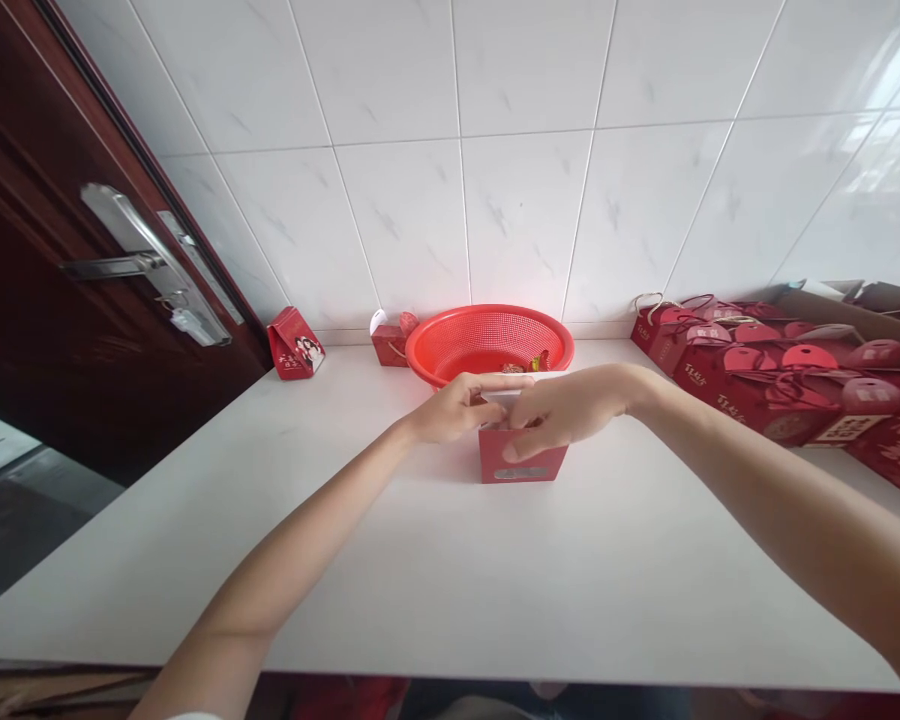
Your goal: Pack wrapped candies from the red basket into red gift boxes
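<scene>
A small red box (523, 462) with a clear oval window stands upright on the white table (435, 580), near its middle. At its upper left edge is my left hand (457, 405), index finger stretched across the top and the other fingers curled. My right hand (570, 405) reaches over the box from the right, its fingers down in the opening and its thumb on the front face. What the right fingers hold, if anything, is hidden. Just behind the hands, a red plastic basket (450, 345) holds a few wrapped pieces (538, 362).
A closed red box (295, 343) stands at the back left, with an open red box (390, 342) beside the basket. Many red gift boxes (750, 385) fill the back right. A tiled wall runs behind, and a dark door (52, 200) is at the left.
</scene>
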